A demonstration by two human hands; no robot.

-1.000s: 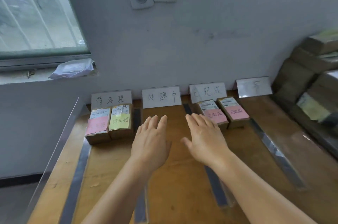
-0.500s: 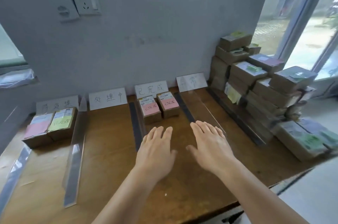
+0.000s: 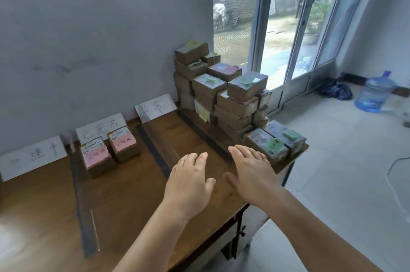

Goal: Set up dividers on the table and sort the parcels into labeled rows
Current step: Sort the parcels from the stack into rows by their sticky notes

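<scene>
both hands, left hand (image 3: 190, 179) and right hand (image 3: 255, 172), hovered flat and empty near the stacked parcels (image 3: 221, 92) at the table's (image 3: 133, 187) right end; these looked stiff, light, best gripped by opposite sides.

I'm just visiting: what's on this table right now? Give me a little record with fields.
table: wooden, against a grey wall
signs: white handwritten cards leaning on the wall
sorted parcels: two boxes with pink notes, in one row
unsorted pile: stacked boxes at the table's right end
dividers: clear strips lying between rows
left hand: flat, holding nothing
right hand: flat, holding nothing, near the green-noted boxes
</scene>
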